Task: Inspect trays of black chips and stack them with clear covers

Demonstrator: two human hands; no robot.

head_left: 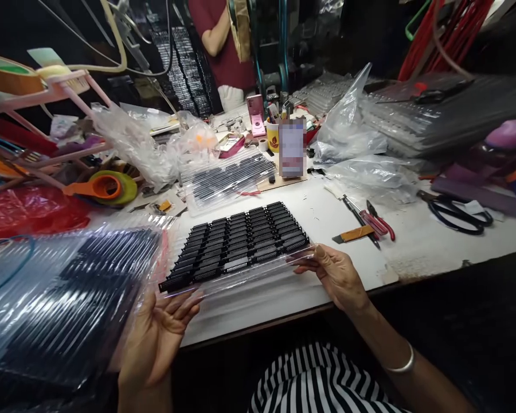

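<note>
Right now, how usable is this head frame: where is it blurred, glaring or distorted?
Head view: the tray of black parts between left hand and right hand is sharp and well lit; the plastic stack at lower left is smeared with glare streaks; the right edge blurs around the scissors; the background is dark; the table edge bows.

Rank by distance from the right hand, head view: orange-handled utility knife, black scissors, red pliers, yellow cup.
From the right hand at the clear tube's end:
1. Orange-handled utility knife, just beyond the hand on the white table.
2. Red pliers, slightly farther right.
3. Yellow cup, far back, centre.
4. Black scissors, far right; roughly level with the cup, too close to call.
</note>
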